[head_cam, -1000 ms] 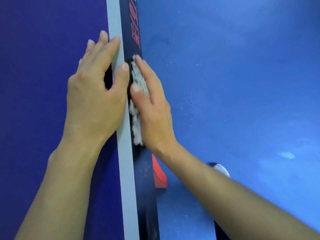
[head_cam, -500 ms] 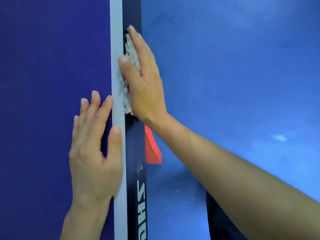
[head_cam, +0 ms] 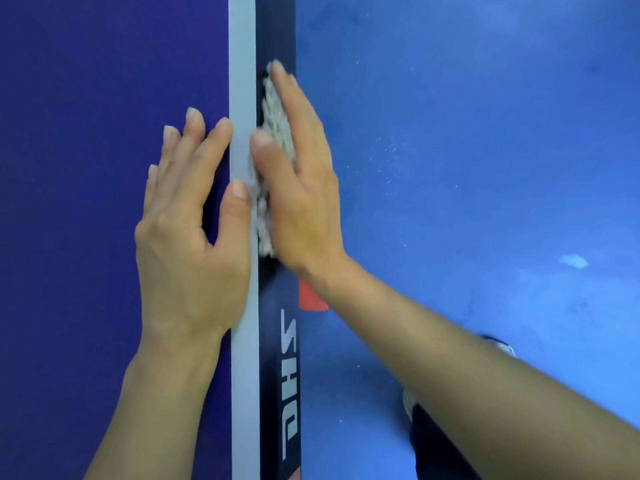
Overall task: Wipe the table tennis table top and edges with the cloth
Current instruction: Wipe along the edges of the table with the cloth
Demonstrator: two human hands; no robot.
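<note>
The table tennis table's dark blue top (head_cam: 86, 168) fills the left, bordered by a white edge line (head_cam: 242, 46). Its dark side edge (head_cam: 278, 341) carries white lettering. My right hand (head_cam: 304, 188) presses a pale, nubbly cloth (head_cam: 275, 133) flat against that side edge with straight fingers, and its thumb lies over the cloth at the white line. My left hand (head_cam: 187, 230) lies flat on the table top beside it, thumb on the white line. Most of the cloth is hidden under my right palm.
Blue floor (head_cam: 485, 133) with pale specks spreads to the right, below the table edge. A red piece (head_cam: 310, 299) shows under my right wrist beside the side edge. My dark trouser leg (head_cam: 436, 445) and a shoe (head_cam: 498, 344) stand close to the table.
My right hand has slid the cloth back toward me along the side edge, after pushing it away. It now lies level with my left hand, which stays flat on the top.
</note>
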